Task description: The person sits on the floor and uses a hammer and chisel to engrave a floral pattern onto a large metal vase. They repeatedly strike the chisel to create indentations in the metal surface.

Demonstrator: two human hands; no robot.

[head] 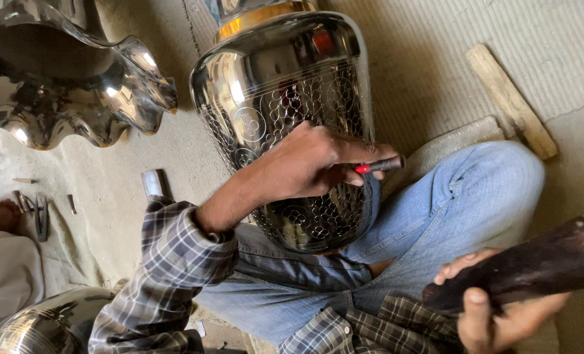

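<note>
A large shiny dark metal vase (285, 85) with engraved circle patterns and a gold band lies across my lap, resting on my blue jeans (462, 203). My left hand (311, 160) rests on the vase's patterned side and grips a small dark chisel with a red band (380, 165), its tip against the metal. My right hand (495, 314), at the lower right, is closed around a thick dark wooden mallet (541, 262) held apart from the vase.
A wavy-rimmed polished metal bowl (76, 85) stands at the upper left. A wooden stick (511, 98) lies on the mat at the upper right. Small metal tools (39, 210) lie at the left near another person's foot (0, 213). Another shiny vessel (49, 324) sits bottom left.
</note>
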